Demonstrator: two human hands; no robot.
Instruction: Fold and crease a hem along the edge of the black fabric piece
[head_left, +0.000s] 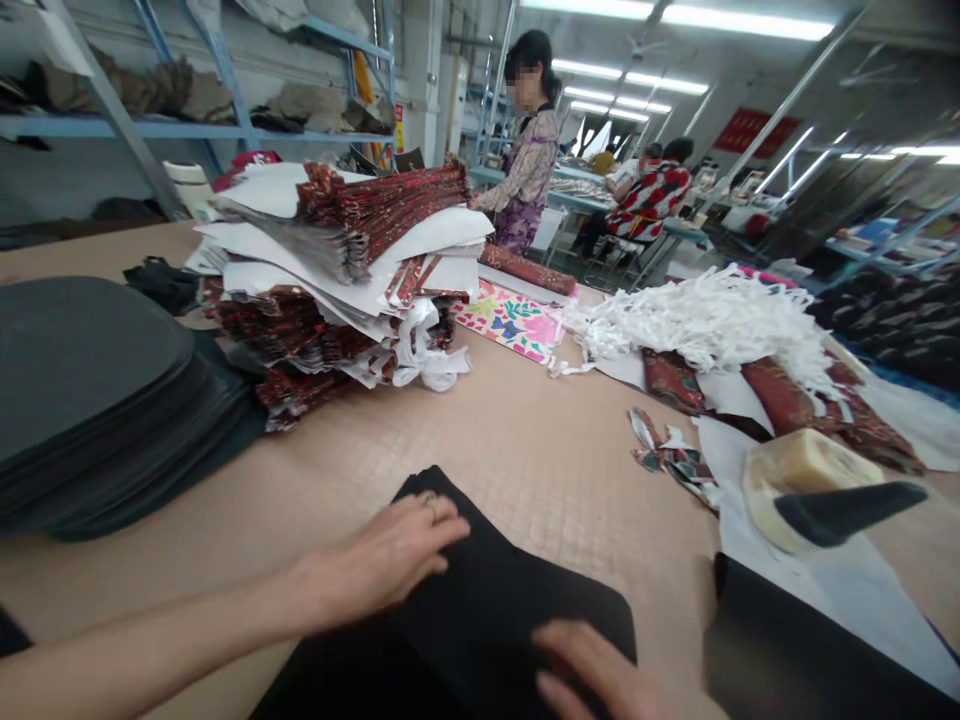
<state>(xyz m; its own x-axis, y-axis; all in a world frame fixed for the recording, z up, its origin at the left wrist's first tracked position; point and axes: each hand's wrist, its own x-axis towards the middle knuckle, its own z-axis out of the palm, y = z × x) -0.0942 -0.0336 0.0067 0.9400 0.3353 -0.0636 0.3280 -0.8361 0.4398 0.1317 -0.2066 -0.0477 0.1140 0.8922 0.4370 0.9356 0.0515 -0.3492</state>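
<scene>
— Two hands, both flat on the same black fabric piece [487, 610]?
— Yes. The left hand [390, 560] lies open, fingers spread on its upper edge; the right hand [592, 670] rests palm-down near its right corner. Neither grips anything.
— Where does the piece sit?
— On the tan table [525, 450], at the near edge, right in front of the person.
— Any containers?
— Only a shallow tub [802, 480] to the right, on white paper — a pale block fills it, and a dark handle lies across.
— And around it?
— A stack of black pads [90, 400] at left, a heap of red patterned fabric and white paper [352, 270] behind, white shredded strips [705, 320] to the right. It's a workshop with shelving; two other people work further back.
</scene>
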